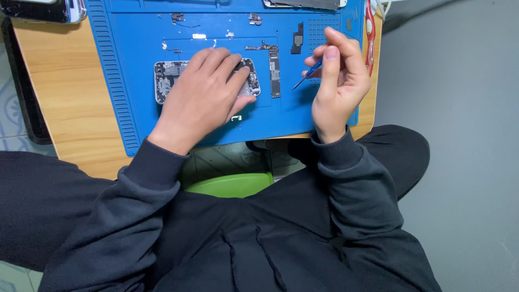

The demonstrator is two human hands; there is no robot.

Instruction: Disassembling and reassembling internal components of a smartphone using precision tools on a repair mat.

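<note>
Now the left hand (203, 94) is lying flat, fingers spread, pressing the opened silver phone chassis (165, 78) on the blue silicone mat (124, 65), while the right hand (338, 86) is pinching a thin blue screwdriver (309, 73) just above the mat.

Phone-repair bench: blue work mat (124, 81), loose parts (274, 70)

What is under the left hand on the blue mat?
The left hand lies on an opened phone body on the blue mat. Both phone ends show; its middle is covered.
</note>
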